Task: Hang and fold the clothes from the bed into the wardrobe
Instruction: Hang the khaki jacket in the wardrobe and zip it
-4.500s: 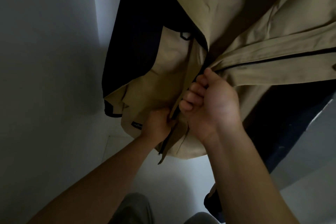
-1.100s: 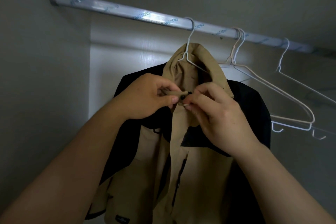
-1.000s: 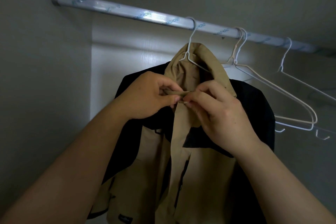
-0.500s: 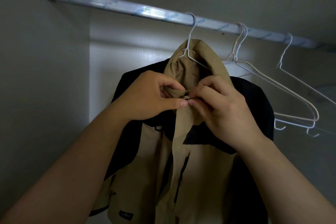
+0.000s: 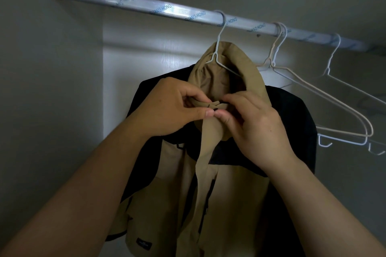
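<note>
your jacket (image 5: 183, 204) hangs on its hanger (image 5: 218, 52) from the wardrobe rail (image 5: 146, 7). your left hand (image 5: 167, 108) and right hand (image 5: 254, 127) both pinch its collar tab (image 5: 208, 105). fastening unfinished; other clothes not in view.

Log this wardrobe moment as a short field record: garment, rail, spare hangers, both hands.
garment: tan and black jacket, hung on a white wire hanger
rail: metal rail, carries all the hangers
spare hangers: empty hangers, right of the jacket
left hand: pinching the collar tab
right hand: pinching the same tab
</note>
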`<state>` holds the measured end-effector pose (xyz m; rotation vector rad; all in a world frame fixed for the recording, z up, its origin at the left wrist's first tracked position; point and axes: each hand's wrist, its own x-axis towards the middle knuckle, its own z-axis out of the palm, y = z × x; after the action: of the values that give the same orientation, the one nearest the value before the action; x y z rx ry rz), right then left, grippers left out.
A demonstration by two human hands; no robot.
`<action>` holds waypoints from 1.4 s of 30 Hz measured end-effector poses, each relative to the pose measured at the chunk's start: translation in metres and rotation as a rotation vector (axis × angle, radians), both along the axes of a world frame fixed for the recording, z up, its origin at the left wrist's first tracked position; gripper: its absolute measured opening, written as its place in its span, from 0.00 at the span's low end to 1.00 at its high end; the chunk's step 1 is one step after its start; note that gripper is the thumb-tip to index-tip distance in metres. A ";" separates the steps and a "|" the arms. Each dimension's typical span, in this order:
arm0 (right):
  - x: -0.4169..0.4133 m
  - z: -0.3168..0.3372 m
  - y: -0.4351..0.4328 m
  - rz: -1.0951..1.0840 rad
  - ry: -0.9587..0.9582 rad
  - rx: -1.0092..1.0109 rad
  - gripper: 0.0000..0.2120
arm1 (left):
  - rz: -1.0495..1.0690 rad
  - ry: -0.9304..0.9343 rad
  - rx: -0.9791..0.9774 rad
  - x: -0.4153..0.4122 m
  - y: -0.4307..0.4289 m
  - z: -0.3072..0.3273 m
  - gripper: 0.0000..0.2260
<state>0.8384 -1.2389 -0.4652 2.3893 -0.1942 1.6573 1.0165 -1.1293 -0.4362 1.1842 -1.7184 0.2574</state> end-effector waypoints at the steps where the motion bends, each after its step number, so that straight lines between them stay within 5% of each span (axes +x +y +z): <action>1: 0.000 0.000 -0.001 -0.001 -0.002 -0.003 0.15 | 0.001 -0.003 -0.004 0.000 -0.001 0.000 0.07; 31: 0.009 0.001 0.005 0.113 -0.115 0.330 0.08 | 0.151 -0.014 -0.154 -0.009 -0.030 -0.026 0.08; 37: 0.010 -0.046 0.013 0.087 -0.245 0.372 0.20 | -0.022 0.540 -0.220 -0.009 -0.027 -0.089 0.28; 42: 0.019 -0.125 0.024 0.077 -0.335 0.382 0.15 | 0.236 0.751 -0.109 -0.011 -0.035 -0.219 0.07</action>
<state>0.8572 -1.2144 -0.5898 2.3737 -0.5238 2.2242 1.0057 -1.1640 -0.6556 1.1998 -0.9039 0.0303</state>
